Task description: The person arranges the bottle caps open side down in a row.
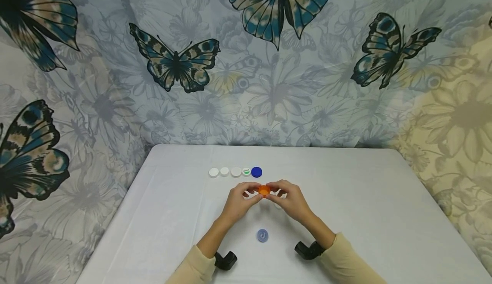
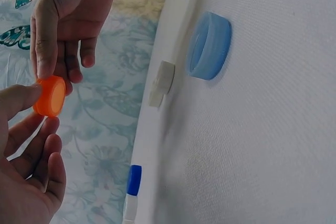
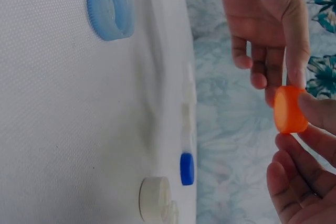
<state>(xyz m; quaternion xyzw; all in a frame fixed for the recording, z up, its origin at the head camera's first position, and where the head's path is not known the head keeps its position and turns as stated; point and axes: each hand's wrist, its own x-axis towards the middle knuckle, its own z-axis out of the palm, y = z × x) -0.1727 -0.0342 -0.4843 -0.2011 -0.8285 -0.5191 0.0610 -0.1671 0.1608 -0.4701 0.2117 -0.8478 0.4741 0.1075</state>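
Observation:
An orange bottle cap [image 1: 264,191] is held up above the table between both hands, its open side facing up toward the head view. My left hand [image 1: 237,203] pinches it from the left with thumb and fingers. From the other side my right hand [image 1: 293,202] pinches the same cap, and the fingertips of both hands nearly meet around it. In the left wrist view the orange cap [image 2: 50,96] shows tilted on edge, well clear of the tabletop. A translucent light blue cap [image 1: 262,235] lies on the table between the forearms.
Behind the hands runs a row of several white caps [image 1: 213,172], one with a green mark [image 1: 246,171], ending in a dark blue cap [image 1: 256,172]. Whitish caps [image 3: 154,199] lie near my right hand, mostly hidden in the head view. A white cloth [image 1: 161,215] covers the table.

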